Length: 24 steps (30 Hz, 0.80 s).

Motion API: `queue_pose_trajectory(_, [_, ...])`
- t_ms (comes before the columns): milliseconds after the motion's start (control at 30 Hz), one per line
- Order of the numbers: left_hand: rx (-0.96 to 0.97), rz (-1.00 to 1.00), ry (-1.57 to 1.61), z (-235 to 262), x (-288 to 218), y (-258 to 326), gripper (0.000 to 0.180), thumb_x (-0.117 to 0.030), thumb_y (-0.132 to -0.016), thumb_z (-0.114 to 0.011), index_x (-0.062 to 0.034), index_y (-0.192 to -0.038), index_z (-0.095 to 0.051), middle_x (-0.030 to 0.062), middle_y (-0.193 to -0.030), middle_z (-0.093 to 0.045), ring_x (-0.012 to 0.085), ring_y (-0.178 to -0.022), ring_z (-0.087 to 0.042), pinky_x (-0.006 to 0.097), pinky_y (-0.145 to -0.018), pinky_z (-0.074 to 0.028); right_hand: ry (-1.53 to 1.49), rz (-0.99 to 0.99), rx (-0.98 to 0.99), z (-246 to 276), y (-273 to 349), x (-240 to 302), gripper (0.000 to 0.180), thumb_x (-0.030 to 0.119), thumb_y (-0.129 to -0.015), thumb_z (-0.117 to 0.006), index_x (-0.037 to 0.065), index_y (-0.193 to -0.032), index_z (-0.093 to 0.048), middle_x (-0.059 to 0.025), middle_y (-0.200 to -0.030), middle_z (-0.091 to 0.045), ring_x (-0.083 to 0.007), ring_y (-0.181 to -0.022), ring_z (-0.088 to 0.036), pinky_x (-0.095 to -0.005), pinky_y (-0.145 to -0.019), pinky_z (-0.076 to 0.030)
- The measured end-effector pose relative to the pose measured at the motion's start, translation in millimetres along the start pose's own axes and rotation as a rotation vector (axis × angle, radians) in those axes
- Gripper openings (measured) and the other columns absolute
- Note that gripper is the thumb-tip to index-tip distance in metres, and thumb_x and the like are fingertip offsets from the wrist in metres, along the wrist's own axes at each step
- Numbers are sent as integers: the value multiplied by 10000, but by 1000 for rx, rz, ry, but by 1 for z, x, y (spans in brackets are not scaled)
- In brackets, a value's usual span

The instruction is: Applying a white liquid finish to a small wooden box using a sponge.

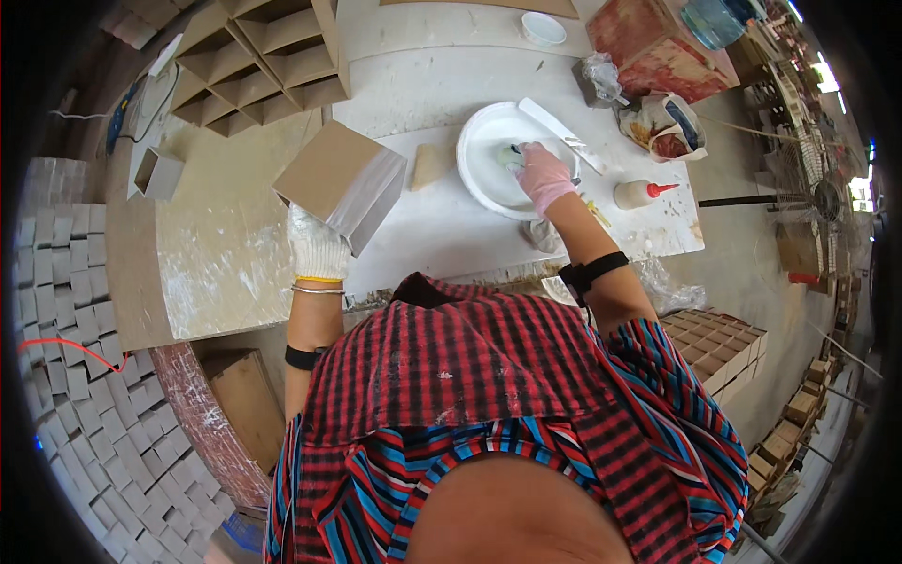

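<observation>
My left hand (pixel 315 246), in a white knit glove, grips a cardboard box (pixel 340 171) from below and holds it tilted over the table. One side of the box is pale grey, the rest plain brown. My right hand (pixel 545 177) wears a pink glove and reaches into a round white basin (pixel 466 179) with white stuff in it. Its fingers are closed on a small pale green piece (pixel 510 157), partly hidden by them; I cannot make out its kind. Across the basin's far right rim lies a flat white stick (pixel 548 122). A tan wedge-shaped piece (pixel 429 167) rests between box and basin.
A red-capped squeeze bottle (pixel 634 195) lies right of the basin, near a crumpled cloth (pixel 543 235). Farther back stand a white bowl (pixel 543 29), a red crate (pixel 658 47) and an open bag (pixel 662 127). Divided cardboard trays (pixel 258 61) sit back left, beyond a small grey box (pixel 158 175).
</observation>
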<state>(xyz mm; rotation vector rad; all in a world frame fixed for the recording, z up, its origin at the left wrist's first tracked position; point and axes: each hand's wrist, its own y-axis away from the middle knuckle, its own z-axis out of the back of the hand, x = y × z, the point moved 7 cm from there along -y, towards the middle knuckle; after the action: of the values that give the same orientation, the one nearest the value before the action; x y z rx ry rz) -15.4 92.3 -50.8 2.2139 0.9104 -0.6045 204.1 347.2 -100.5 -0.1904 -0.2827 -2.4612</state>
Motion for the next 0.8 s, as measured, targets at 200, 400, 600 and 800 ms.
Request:
queue_pose_trajectory(200, [-28, 15, 3, 5, 2, 0, 377, -298, -898, -416, -5, -1120, -499, 131, -1073, -551, 279, -965, -545, 385, -827, -463, 36, -70, 169, -16, -4, -9, 473, 298, -773, -602, 89, -1182, -492, -128, -1154, -532, -294, -1064, -513, -369, -877, -416])
queue_pose_trajectory(400, [-6, 17, -40, -6, 0, -3, 379, -302, -900, -411, -30, -1153, -487, 119, -1124, -532, 272, -1015, -521, 386, -867, -434, -350, -154, 40, -3, -8, -43, 545, 355, -768, -610, 40, -1193, -480, -176, -1139, -543, -310, -1025, -543, -344, -852, -426])
queue_pose_trajectory(600, [125, 93, 4, -25, 0, -3, 395, -322, -887, -435, -36, -1153, -495, 124, -1113, -544, 278, -1001, -532, 396, -863, -439, -1483, -247, 145, 8, 29, -34, 316, 253, -871, -517, 50, -1111, -539, -46, -919, -588, -99, -787, -542, -232, -677, -447])
queue_pose_trajectory(800, [209, 225, 28, -41, 13, -5, 440, -400, -866, -471, -51, -1132, -506, 126, -1065, -563, 272, -970, -547, 393, -845, -455, -1792, -187, 96, 49, 49, 0, 386, 367, -859, -512, 74, -1110, -527, -43, -856, -571, -119, -647, -527, -246, -566, -439])
